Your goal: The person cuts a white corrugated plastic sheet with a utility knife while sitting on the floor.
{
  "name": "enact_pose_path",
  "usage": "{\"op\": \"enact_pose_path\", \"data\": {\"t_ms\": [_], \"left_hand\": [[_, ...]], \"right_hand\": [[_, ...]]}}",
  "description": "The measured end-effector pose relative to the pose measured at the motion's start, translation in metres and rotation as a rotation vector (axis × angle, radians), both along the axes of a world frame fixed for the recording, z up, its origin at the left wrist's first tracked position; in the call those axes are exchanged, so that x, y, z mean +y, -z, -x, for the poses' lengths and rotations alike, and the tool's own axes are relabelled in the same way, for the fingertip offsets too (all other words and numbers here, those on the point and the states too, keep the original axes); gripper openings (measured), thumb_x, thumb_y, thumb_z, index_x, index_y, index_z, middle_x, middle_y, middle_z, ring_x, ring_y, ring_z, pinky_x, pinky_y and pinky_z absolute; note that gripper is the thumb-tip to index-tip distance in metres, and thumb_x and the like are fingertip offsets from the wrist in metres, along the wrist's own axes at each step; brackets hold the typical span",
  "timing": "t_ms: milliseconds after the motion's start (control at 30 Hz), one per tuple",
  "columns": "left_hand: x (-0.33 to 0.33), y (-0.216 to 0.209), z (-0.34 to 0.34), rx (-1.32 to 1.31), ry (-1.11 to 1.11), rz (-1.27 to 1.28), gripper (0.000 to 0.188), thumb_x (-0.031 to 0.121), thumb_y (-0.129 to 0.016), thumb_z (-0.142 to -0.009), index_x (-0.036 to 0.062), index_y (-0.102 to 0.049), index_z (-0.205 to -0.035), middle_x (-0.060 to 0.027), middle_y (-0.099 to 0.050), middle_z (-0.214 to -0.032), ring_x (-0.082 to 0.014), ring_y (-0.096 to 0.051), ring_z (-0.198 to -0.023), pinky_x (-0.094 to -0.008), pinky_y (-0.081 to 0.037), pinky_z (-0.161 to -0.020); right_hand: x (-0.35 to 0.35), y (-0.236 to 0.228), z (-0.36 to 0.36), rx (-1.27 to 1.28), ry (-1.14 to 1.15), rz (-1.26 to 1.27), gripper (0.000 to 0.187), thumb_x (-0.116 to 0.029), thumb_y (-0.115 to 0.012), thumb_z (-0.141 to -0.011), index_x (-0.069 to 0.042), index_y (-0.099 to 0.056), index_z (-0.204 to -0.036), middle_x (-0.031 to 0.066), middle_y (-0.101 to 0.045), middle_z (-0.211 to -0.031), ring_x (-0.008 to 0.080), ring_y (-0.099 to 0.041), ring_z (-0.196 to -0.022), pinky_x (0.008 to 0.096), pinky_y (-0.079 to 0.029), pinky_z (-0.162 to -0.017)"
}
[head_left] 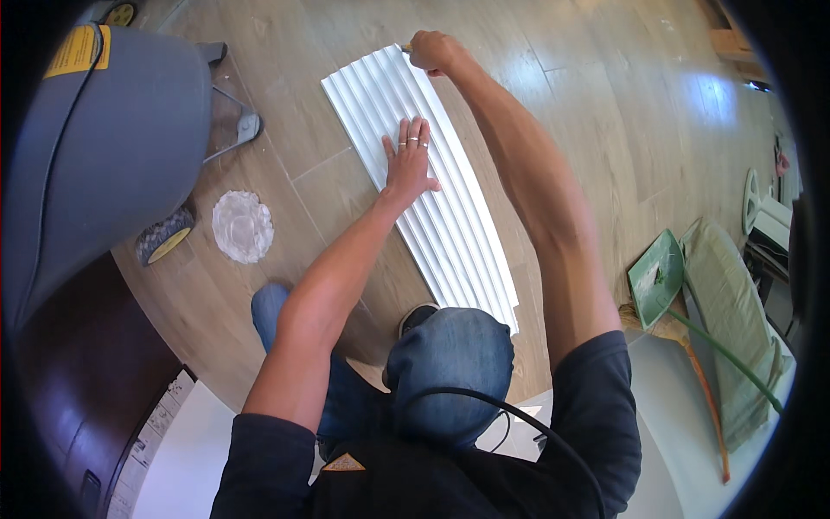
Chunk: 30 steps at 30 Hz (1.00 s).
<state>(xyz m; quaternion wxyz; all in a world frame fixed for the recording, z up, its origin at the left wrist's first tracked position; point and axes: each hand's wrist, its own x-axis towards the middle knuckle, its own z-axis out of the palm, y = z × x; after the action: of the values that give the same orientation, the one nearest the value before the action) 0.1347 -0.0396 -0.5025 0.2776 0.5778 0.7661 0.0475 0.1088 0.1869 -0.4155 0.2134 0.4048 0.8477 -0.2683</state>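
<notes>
A long white fluted panel (458, 208) lies on the floor, stretching from near my knee to the far side. My left hand (408, 164) rests flat on its ribs around the middle, fingers stretched out and rings showing. At the panel's far right corner, my right hand (439, 54) is closed in a fist. A small bit of something yellowish and dark (406, 48) pokes out of that fist against the corner; its kind is too hidden to tell.
A big grey wheeled bin-like body (130, 147) with a cable stands at left. Near its wheel (166, 237) lies a round whitish smeared patch (243, 227). To the right are a green dustpan (657, 275), a broom (705, 398) and a pale cloth-covered bundle (726, 320).
</notes>
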Motion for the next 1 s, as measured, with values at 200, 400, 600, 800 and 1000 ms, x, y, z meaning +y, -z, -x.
{"op": "enact_pose_path", "data": {"t_ms": [200,400,600,800,1000], "left_hand": [[0.005,-0.004,-0.004,-0.012,0.002,0.009,0.135,0.037,-0.095,-0.056,0.0034,-0.013,-0.158,-0.0104,-0.014,-0.164,-0.0342,-0.008,-0.153,-0.0723,-0.018,-0.115],[0.006,-0.006,-0.005,0.019,0.012,0.026,0.134,0.039,-0.094,-0.057,0.0037,-0.013,-0.158,-0.0106,-0.015,-0.164,-0.0337,-0.009,-0.153,-0.0721,-0.019,-0.115],[0.007,-0.004,-0.004,0.064,0.035,0.062,0.134,0.042,-0.093,-0.059,0.0033,-0.011,-0.158,-0.0102,-0.012,-0.165,-0.0335,-0.008,-0.153,-0.0712,-0.020,-0.115],[0.007,-0.007,-0.006,0.042,0.017,0.044,0.135,0.040,-0.093,-0.058,0.0038,-0.011,-0.158,-0.0100,-0.014,-0.164,-0.0341,-0.008,-0.153,-0.0710,-0.021,-0.114],[0.005,-0.008,-0.005,0.032,0.011,0.040,0.132,0.036,-0.094,-0.058,0.0045,-0.015,-0.158,-0.0096,-0.015,-0.164,-0.0347,-0.009,-0.153,-0.0713,-0.021,-0.114]], "right_hand": [[-0.003,0.001,-0.014,0.003,0.017,0.016,0.023,-0.010,-0.056,-0.083,-0.005,-0.074,-0.097,0.0122,-0.075,-0.083,0.0233,-0.074,-0.074,0.0375,-0.059,-0.069],[-0.018,0.014,-0.040,0.074,-0.069,-0.080,0.025,-0.015,-0.060,-0.085,-0.007,-0.074,-0.104,0.0129,-0.075,-0.092,0.0269,-0.074,-0.082,0.0410,-0.059,-0.077],[-0.045,0.028,-0.088,0.237,-0.062,-0.152,0.027,-0.013,-0.065,-0.079,-0.007,-0.072,-0.105,0.0199,-0.073,-0.093,0.0369,-0.071,-0.087,0.0456,-0.058,-0.078],[-0.090,0.029,-0.141,0.340,0.048,-0.152,0.035,-0.005,-0.064,-0.080,-0.008,-0.067,-0.115,0.0225,-0.070,-0.087,0.0403,-0.069,-0.084,0.0491,-0.055,-0.074],[-0.134,0.021,-0.189,0.263,0.120,-0.085,0.044,-0.001,-0.061,-0.084,-0.013,-0.060,-0.126,0.0229,-0.069,-0.082,0.0418,-0.068,-0.078,0.0508,-0.054,-0.068]]}}
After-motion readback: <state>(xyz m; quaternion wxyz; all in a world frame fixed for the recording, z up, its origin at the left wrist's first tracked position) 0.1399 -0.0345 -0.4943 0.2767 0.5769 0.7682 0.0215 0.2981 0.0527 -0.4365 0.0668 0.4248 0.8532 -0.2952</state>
